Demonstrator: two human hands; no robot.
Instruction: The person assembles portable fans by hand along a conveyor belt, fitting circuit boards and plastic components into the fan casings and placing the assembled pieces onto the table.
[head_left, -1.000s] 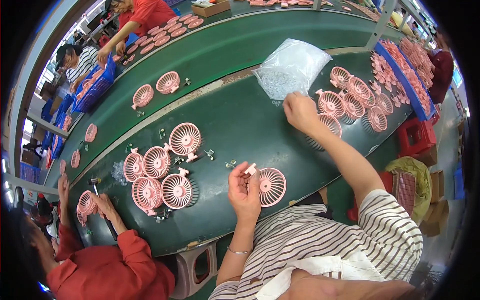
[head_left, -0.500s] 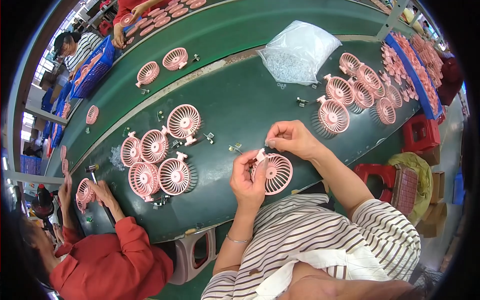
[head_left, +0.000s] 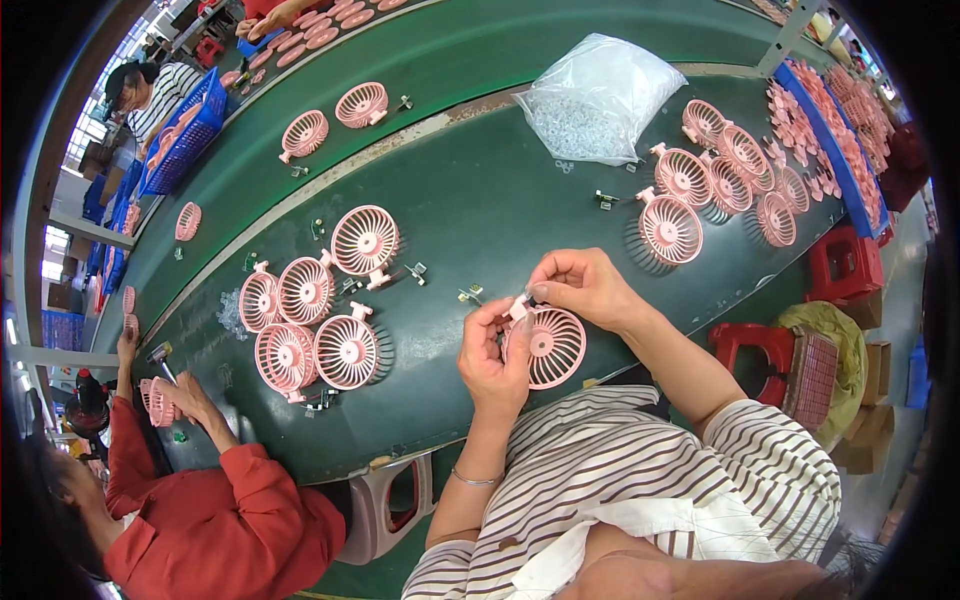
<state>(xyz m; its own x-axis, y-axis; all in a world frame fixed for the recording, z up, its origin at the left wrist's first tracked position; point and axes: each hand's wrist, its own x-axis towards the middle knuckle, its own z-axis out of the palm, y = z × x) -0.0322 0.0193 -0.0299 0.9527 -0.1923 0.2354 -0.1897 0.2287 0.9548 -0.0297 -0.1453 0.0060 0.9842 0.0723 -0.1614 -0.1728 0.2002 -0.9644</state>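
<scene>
A round pink fan cage point(head_left: 556, 346) with curved ribs is gripped by its small neck in my left hand point(head_left: 491, 354), close to the table's front edge. My right hand point(head_left: 580, 287) pinches a tiny pale piece, too small to make out, against the top of that neck. Just beyond my left fingers lies a small circuit board with wires point(head_left: 469, 294). A group of pink fan cages point(head_left: 346, 352), with more small boards among them, rests to my left. More fan cages point(head_left: 670, 229) stand to my right, some stacked.
A clear plastic bag point(head_left: 585, 120) of small translucent parts lies at the far side. A blue crate point(head_left: 838, 158) of pink parts is at the right. Left, a co-worker in a red sleeve point(head_left: 262, 480) holds a hammer point(head_left: 161, 353). Red stools point(head_left: 752, 345) stand beside the table.
My right hand has come in to meet the neck of the fan cage. Cages on the far belt have shifted right. The co-worker's left hand has moved toward the belt.
</scene>
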